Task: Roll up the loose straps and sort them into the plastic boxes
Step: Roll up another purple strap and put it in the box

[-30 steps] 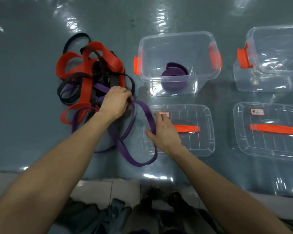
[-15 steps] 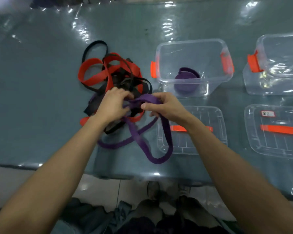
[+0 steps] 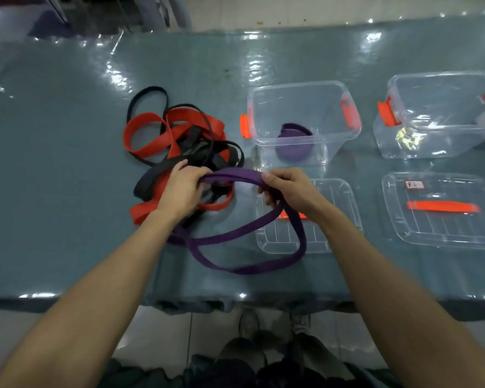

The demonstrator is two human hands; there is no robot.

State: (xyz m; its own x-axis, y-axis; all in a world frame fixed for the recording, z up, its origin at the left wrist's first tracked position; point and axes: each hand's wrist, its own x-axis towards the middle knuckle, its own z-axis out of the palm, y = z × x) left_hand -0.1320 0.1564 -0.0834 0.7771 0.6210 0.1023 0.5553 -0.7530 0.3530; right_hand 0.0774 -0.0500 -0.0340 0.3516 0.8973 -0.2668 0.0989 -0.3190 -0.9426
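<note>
**A:** Fingers?

**B:** Left hand (image 3: pixel 182 191) curled round the purple strap (image 3: pixel 230 175). Right hand (image 3: pixel 289 189) pinches it, thumb on top. A short stretch spans between them, and the rest loops over the table (image 3: pixel 53 191) and the near lid (image 3: pixel 336 197).

**A:** Surroundings?

**B:** Red and black straps (image 3: pixel 177 135) heaped left, partly beneath the left hand. Open box (image 3: pixel 297 86) beyond the right hand, with one purple roll (image 3: pixel 293 142) inside.

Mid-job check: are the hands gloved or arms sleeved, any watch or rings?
Neither. The left hand and right hand are ungloved, with no rings showing. The left forearm and right forearm are uncovered to the frame's edge: no sleeves, watch or wristbands in view.
</note>
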